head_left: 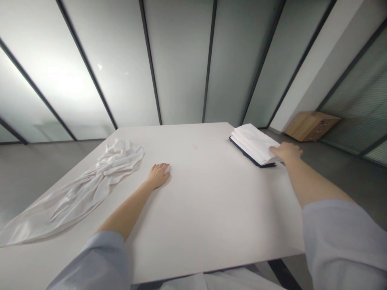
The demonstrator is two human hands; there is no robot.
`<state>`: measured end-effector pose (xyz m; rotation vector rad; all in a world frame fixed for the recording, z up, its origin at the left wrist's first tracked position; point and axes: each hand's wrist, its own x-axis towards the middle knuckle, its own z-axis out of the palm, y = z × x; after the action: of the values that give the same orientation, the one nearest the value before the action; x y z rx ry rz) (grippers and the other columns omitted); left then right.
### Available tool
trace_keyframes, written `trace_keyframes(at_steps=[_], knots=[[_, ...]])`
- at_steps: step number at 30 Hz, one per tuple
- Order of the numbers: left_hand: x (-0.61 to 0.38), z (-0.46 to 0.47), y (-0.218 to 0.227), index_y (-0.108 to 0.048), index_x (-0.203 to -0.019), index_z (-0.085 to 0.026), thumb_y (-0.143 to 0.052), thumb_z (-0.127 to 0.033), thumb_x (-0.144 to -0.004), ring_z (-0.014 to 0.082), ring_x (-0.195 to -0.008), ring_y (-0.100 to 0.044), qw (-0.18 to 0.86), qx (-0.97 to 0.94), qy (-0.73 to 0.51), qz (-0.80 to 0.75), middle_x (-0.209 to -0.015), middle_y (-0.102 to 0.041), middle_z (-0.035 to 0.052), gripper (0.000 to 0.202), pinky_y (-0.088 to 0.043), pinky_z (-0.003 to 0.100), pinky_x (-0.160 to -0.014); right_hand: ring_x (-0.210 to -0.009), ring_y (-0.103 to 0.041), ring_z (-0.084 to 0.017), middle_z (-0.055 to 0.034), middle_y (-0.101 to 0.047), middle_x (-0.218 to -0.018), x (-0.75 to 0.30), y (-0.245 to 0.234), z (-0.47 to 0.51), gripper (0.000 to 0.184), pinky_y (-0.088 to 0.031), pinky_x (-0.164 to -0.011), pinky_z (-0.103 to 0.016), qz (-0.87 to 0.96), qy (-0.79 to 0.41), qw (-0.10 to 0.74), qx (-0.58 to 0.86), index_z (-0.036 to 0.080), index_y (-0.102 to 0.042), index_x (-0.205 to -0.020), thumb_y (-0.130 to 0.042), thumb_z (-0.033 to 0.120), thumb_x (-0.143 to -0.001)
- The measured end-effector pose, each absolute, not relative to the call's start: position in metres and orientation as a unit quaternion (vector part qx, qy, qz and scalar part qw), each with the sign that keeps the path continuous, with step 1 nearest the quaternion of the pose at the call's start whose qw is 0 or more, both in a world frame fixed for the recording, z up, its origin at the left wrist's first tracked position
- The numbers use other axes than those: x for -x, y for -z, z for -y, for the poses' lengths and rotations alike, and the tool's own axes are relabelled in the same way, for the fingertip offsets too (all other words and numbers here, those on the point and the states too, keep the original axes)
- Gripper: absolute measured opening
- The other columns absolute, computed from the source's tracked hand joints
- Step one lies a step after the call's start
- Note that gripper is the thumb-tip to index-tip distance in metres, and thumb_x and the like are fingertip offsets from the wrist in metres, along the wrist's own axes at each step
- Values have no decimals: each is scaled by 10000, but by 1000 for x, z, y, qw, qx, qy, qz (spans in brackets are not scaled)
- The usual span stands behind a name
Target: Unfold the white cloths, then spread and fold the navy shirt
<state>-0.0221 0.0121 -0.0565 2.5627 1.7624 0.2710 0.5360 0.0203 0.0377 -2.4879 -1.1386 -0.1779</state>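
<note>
My left hand (159,175) lies palm down on the white table, fingers stretched out and nothing visible in it. To its left spreads a crumpled white cloth (99,173), possibly a garment, gathered at the far end and trailing toward the near left edge. At the right side of the table, a stack of folded white cloth (252,141) rests on a flat dark item (250,158). My right hand (288,152) touches the near right end of that stack, its thumb over the cloth and its fingers spread away past the edge; the underside of this hand is hidden.
The white table (208,213) has its near edge close to my body. Frosted glass panels (181,60) with dark frames stand behind it. A wooden cabinet (311,125) sits on the grey floor at the far right.
</note>
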Motion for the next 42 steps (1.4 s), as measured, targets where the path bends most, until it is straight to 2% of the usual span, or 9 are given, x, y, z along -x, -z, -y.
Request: trace_keyframes(at_steps=[4,9,12,15,22,29,34,36,42], knots=[[27,-15,58,-553,-1279,-180,-417,-323,-896,257,-1302,-474,24,-824,-107,-557,-1392,-540,115,431,-266,481,-1151,-1032,-588,-365,-271,-621,-1115,-515,-53,-23,353,-440,-795,-457,481,115,175,852,51,-671,-1108,-553,178,-800],[28,-16,60,-573,-1264,-191,-429,-320,-894,256,-1296,-485,19,-822,-111,-557,-1382,-549,111,417,-293,461,-1143,-1073,-568,-291,-209,-640,-1133,-432,-59,-33,321,-428,-927,-389,648,193,240,696,86,-681,-1089,-564,150,-797],[29,-16,63,-575,-1268,-184,-425,-326,-902,245,-1294,-489,16,-825,-110,-554,-1395,-541,107,421,-343,408,-1120,-1057,-600,-283,-147,-668,-1102,-366,-33,-29,305,-460,-935,-383,736,107,280,607,140,-688,-1087,-566,185,-810],[31,-16,65,-570,-1275,-203,-419,-332,-910,222,-1297,-490,13,-832,-112,-544,-1404,-537,83,415,-361,374,-1113,-1052,-636,-244,-86,-682,-1160,-308,5,-18,385,-487,-931,-362,857,-80,219,460,220,-630,-1238,-550,338,-880],[29,-14,62,-554,-1283,-178,-422,-326,-919,220,-1309,-476,11,-830,-96,-550,-1418,-520,99,415,-349,363,-1121,-1378,-387,-284,-137,-455,-1477,-251,65,-9,570,-333,-1106,-462,871,-25,142,471,192,-495,-1403,-487,486,-914],[17,21,44,-588,-1212,-176,-433,-369,-921,286,-1186,-549,-5,-821,-43,-570,-1303,-586,134,382,-463,434,-968,-1360,-416,-291,-149,-486,-1450,-262,66,-6,541,-348,-1108,-463,873,-24,149,465,177,-500,-1382,-467,439,-910],[83,100,13,-638,-1156,-245,-475,-346,-897,199,-1065,-604,124,-849,-32,-513,-1188,-665,34,322,-423,315,-979,-1328,-456,-295,-200,-516,-1403,-274,64,-7,547,-352,-1118,-427,892,-10,142,430,132,-520,-1332,-423,444,-893],[131,150,7,-638,-1146,-235,-371,-297,-940,143,-974,-616,138,-793,-98,-585,-1087,-692,10,343,-429,258,-923,-1321,-463,-296,-181,-525,-1394,-276,66,-13,568,-373,-1102,-428,890,-3,140,433,186,-494,-1355,-415,472,-871],[271,347,49,-602,-1069,-83,-327,-321,-961,92,-818,-521,-87,-251,-177,-948,-929,-655,17,380,-408,205,-802,-1367,-370,-323,-206,-426,-1450,-289,76,-30,745,-367,-1029,-544,888,5,80,453,352,-147,-1530,-305,539,-827]])
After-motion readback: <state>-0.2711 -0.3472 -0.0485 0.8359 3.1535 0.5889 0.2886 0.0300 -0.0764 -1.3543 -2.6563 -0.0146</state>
